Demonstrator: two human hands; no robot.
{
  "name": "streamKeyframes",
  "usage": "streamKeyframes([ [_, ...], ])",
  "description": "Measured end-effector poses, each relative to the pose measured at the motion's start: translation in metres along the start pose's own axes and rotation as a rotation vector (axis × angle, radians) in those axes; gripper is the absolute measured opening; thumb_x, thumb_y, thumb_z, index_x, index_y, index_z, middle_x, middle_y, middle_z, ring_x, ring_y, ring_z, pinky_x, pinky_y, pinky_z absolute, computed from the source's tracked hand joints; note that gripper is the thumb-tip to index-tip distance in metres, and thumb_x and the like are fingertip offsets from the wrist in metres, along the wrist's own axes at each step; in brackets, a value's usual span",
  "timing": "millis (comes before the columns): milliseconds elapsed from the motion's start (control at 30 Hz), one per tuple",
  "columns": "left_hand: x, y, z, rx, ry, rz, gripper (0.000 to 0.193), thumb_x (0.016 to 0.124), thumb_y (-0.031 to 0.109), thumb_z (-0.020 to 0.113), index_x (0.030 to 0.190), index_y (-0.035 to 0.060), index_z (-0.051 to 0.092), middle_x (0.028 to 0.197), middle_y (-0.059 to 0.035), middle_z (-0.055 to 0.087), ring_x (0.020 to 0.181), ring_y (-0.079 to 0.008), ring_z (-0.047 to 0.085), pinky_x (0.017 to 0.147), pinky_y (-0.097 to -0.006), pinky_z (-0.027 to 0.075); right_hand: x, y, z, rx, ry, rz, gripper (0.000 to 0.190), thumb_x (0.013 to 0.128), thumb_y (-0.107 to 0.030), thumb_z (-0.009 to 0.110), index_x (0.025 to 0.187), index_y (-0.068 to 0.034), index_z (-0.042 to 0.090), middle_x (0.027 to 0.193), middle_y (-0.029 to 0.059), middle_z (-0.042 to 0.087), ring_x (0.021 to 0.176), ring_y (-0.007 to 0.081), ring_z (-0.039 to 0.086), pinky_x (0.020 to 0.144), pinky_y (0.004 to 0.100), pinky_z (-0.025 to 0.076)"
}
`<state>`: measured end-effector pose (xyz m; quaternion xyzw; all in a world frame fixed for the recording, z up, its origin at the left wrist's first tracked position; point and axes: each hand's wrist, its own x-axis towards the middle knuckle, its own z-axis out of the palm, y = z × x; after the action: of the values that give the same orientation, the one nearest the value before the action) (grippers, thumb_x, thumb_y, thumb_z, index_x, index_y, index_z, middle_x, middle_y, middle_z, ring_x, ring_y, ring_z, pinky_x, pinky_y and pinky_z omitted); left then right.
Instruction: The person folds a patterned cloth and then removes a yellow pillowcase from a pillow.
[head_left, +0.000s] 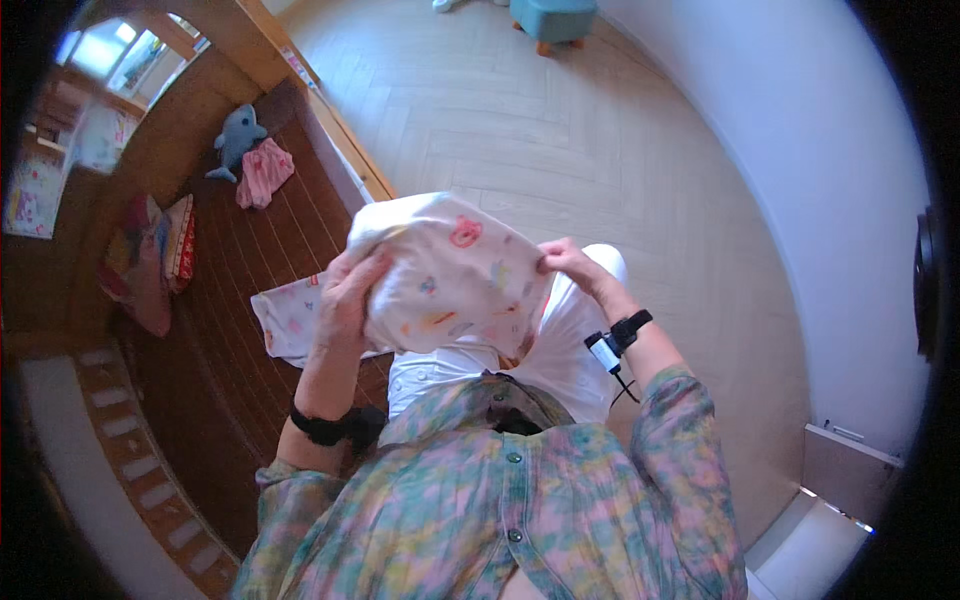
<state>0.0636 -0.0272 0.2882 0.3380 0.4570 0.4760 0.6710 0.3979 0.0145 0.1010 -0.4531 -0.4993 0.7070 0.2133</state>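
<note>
A white printed cloth garment (457, 277) with small coloured figures is held up in front of me, above my lap. My left hand (349, 289) grips its left side, the fingers partly hidden by the fabric. At its right edge, my right hand (566, 262) pinches the cloth between thumb and fingers. Beside my left forearm, a second white printed cloth piece (289, 322) lies on the brown slatted mat, partly covered by my arm. The exact kind of garment cannot be told.
I sit on the edge of a wooden bed with a brown mat (225, 277). On it lie a grey-blue plush dolphin (240, 139), a pink garment (265, 174) and folded textiles (142, 262). A teal stool (555, 19) stands on the wooden floor (637, 172), near the white wall (795, 150).
</note>
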Motion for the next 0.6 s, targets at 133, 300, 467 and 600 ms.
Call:
streamKeyframes([
  [133, -0.012, -0.008, -0.056, -0.016, 0.270, 0.002, 0.034, 0.092, 0.018, 0.058, 0.119, -0.0031, 0.057, 0.105, -0.0112, 0.065, 0.089, -0.0177, 0.066, 0.077, -0.0302, 0.055, -0.018, -0.038, -0.007, 0.071, 0.032, -0.006, 0.022, 0.076, -0.024, 0.064, 0.088, -0.006, 0.068, 0.083, -0.0003, 0.063, 0.085, 0.0105, 0.056, 0.083, 0.0250, 0.042],
  [300, -0.023, -0.012, -0.097, -0.077, 0.400, 0.045, 0.028, 0.094, 0.022, 0.058, 0.111, 0.0001, 0.060, 0.101, -0.0107, 0.065, 0.088, -0.0180, 0.065, 0.078, -0.0315, 0.055, -0.011, -0.072, 0.026, -0.028, -0.046, 0.003, 0.037, 0.077, -0.032, 0.069, 0.104, -0.007, 0.070, 0.097, 0.0043, 0.067, 0.097, 0.0164, 0.057, 0.089, 0.0306, 0.043],
  [467, -0.027, -0.001, -0.096, -0.004, 0.442, 0.044, 0.032, 0.094, 0.022, 0.057, 0.118, -0.0003, 0.056, 0.109, -0.0115, 0.063, 0.095, -0.0181, 0.064, 0.079, -0.0315, 0.055, 0.017, -0.048, 0.023, -0.429, -0.257, 0.048, 0.037, 0.078, -0.025, 0.073, 0.107, -0.003, 0.068, 0.094, 0.0054, 0.066, 0.092, 0.0139, 0.060, 0.087, 0.0300, 0.046],
  [600, -0.034, -0.003, -0.126, -0.086, 0.415, 0.076, 0.037, 0.094, 0.022, 0.057, 0.124, 0.0003, 0.052, 0.108, -0.0116, 0.063, 0.093, -0.0185, 0.066, 0.077, -0.0313, 0.057, 0.020, -0.050, 0.018, -0.029, -0.003, -0.071, 0.048, 0.079, -0.022, 0.073, 0.123, -0.008, 0.060, 0.103, 0.0069, 0.064, 0.094, 0.0172, 0.060, 0.090, 0.0303, 0.047],
])
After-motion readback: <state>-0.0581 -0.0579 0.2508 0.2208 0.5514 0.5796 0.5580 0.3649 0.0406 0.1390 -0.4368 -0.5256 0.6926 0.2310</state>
